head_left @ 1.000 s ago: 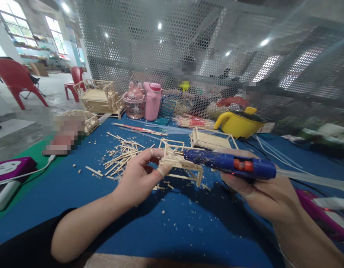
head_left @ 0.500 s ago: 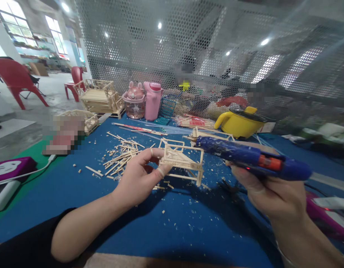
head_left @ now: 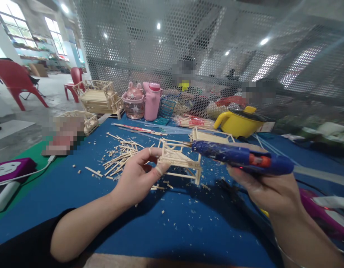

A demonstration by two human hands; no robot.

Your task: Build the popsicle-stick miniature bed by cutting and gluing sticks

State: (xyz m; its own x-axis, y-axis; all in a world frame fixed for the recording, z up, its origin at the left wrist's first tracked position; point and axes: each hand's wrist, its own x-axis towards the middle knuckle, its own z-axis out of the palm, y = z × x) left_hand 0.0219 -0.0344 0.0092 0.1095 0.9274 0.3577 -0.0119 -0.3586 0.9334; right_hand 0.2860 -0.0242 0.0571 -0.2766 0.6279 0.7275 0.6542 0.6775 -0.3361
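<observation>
Between the thumb and fingers of my left hand (head_left: 141, 176) is a small frame of thin wooden sticks (head_left: 180, 160), held by its left end above the blue mat (head_left: 172, 227). My right hand (head_left: 272, 190) is wrapped round a blue glue gun (head_left: 239, 154) with an orange part. Its nozzle points left and lies over the upper part of the stick frame; whether it touches the wood I cannot tell. Loose wooden sticks (head_left: 123, 158) lie in a pile beyond my left hand.
Behind stand stick models (head_left: 98, 97), a pink bottle (head_left: 152, 102), a clear pink-rimmed container (head_left: 134, 108) and a yellow pot (head_left: 239, 123) before a perforated metal screen (head_left: 149, 48). Purple power strips (head_left: 14, 170) lie at left and right. Another stick piece (head_left: 212, 137) sits behind the glue gun.
The glue gun in my right hand has moved left, bringing its nozzle over the stick frame. My left hand and the frame have shifted slightly left.
</observation>
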